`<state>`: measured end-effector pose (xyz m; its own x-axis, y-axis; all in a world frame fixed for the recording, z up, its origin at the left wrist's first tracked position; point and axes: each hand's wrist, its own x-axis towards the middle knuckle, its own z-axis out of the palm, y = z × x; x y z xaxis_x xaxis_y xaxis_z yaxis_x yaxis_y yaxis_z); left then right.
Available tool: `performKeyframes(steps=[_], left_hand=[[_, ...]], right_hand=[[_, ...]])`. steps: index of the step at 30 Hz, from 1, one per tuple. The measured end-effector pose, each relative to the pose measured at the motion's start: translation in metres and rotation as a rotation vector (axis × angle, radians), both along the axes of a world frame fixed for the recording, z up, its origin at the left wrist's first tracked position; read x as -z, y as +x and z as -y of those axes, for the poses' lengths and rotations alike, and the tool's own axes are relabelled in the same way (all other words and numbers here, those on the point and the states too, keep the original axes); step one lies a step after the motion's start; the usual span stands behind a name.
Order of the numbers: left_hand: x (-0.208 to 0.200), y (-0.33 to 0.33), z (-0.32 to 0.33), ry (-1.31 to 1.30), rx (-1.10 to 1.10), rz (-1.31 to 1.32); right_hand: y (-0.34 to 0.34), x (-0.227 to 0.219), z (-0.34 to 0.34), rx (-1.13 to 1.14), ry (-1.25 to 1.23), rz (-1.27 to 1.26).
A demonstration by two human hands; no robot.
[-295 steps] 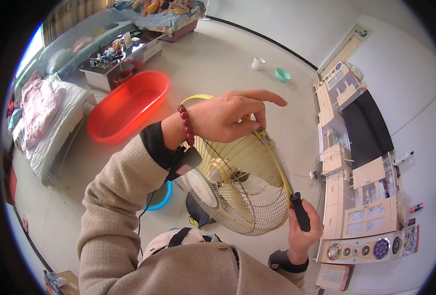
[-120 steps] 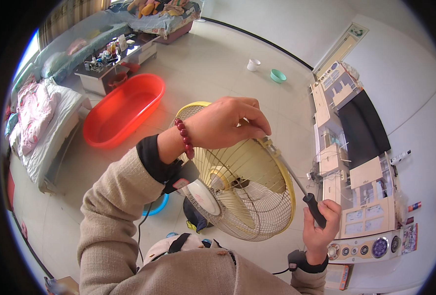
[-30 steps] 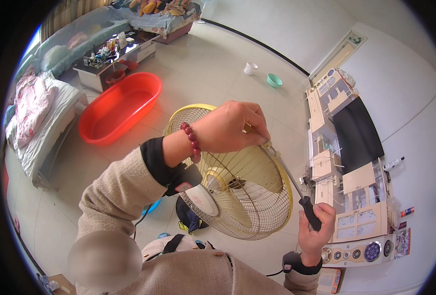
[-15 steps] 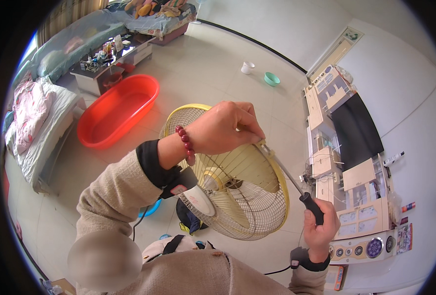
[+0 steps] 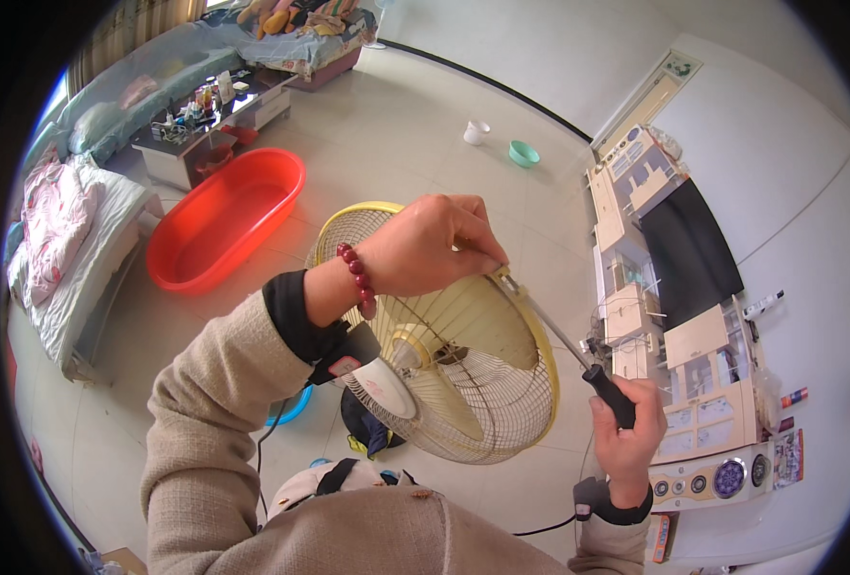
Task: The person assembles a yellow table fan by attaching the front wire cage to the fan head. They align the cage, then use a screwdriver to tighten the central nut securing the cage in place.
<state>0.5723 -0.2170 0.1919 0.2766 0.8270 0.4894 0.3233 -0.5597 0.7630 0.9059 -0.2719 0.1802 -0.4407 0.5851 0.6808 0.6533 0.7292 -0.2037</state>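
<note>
A fan with a wire guard (image 5: 482, 412), pale yellow blades (image 5: 487, 331) and a yellow rim faces up in front of me. My left hand (image 5: 435, 244), with a dark red bead bracelet, reaches across it and pinches the far right rim at a small clip (image 5: 509, 281). Any small part between those fingertips is hidden. My right hand (image 5: 626, 431) is wrapped round the black handle of a screwdriver (image 5: 609, 395). Its metal shaft slants up and left, and the tip meets the clip beside my left fingertips.
A red oval tub (image 5: 224, 225) stands on the floor at left, near a cluttered low table (image 5: 171, 158). Farther off are a white bucket (image 5: 476, 132) and a green basin (image 5: 524, 153). A wall unit (image 5: 703, 402) with a black screen (image 5: 689, 249) lines the right side. A dark bag (image 5: 363, 422) lies below the fan.
The whole view has shifted slightly. Both hands keep their places, the left at the rim and the right on the screwdriver handle, with the right wrist turned a little.
</note>
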Motion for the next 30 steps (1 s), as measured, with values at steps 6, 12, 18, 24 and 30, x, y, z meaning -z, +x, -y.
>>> performKeyframes(steps=[6,12,18,24,30], left_hand=[[0.000,0.000,0.001,0.000,0.001,-0.010],[0.000,0.002,0.002,0.010,0.002,-0.012],[-0.001,0.003,0.003,0.007,-0.015,-0.012],[-0.001,0.005,0.003,0.009,-0.013,-0.023],[-0.001,0.004,0.002,0.024,-0.030,-0.016]], right_hand=[[0.001,-0.001,0.005,0.034,-0.225,-0.046],[0.000,0.007,-0.007,-0.055,-0.013,-0.058],[0.007,0.007,0.001,0.056,-0.530,-0.095],[0.000,0.006,-0.009,-0.110,-0.012,-0.077],[0.004,0.003,0.002,-0.003,-0.198,0.018]])
